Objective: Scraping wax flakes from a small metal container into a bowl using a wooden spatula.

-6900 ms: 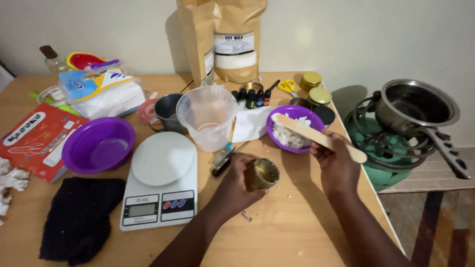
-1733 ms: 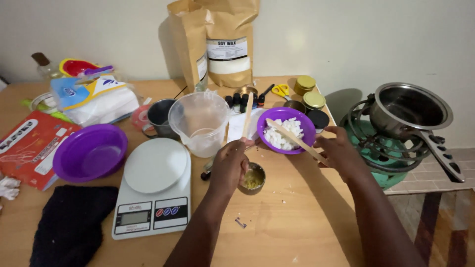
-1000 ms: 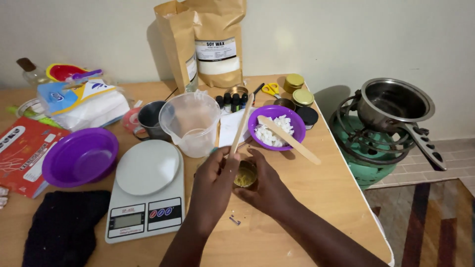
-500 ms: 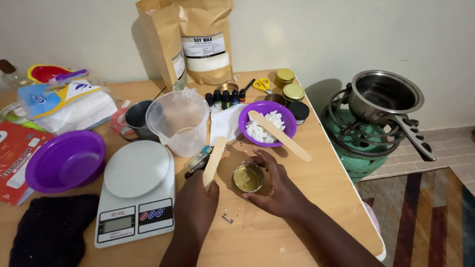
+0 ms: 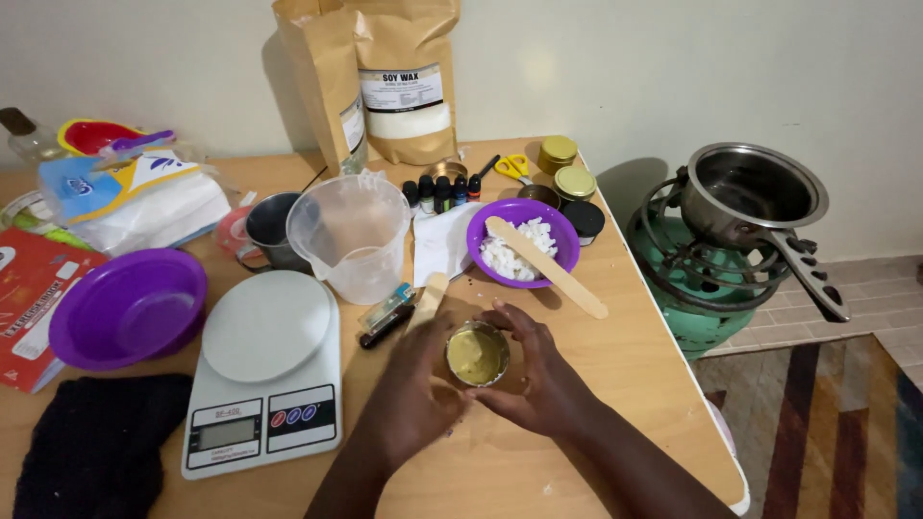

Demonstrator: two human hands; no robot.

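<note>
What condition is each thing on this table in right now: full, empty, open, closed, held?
Small tin: open, yellowish stuff inside, cupped by both hands.
Left hand: holds a wooden stick beside the tin.
Right hand: wrapped round the tin.
Right purple bowl: holds white chunks, a flat wooden stick resting across it.
Left purple bowl: empty.
Clear jug: upright, looks empty.
Scale: platform bare.
Saucepan: empty, on the burner.
</note>
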